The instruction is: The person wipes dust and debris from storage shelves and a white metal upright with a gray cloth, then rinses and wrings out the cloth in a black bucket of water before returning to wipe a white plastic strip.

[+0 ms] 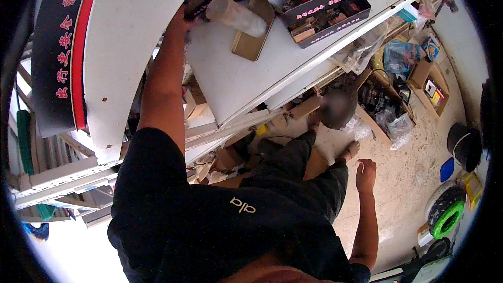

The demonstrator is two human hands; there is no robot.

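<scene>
My left arm reaches up to a white metal shelf (235,82). At its far end my left hand (181,20) is in shadow among dark items, its fingers mostly hidden. Close to it, a cloudy translucent cylindrical container (237,16) lies tilted across a flat gold-brown case (251,43). Black cardboard display boxes (324,10) with pink writing stand farther right, holding small cartons and loose parts. Low at my side, away from the shelf, hangs my right hand (366,173) with its fingers curled. A small white spot shows at its fingertips, too small to make out.
A curved-looking white upper shelf (118,39) with a black printed strip (59,55) rises at left. Open cartons (430,86), plastic wrapping (399,129) and a dark round, blurred thing (338,108) are near the floor. A green-ringed tyre-like thing (446,216) stands at right.
</scene>
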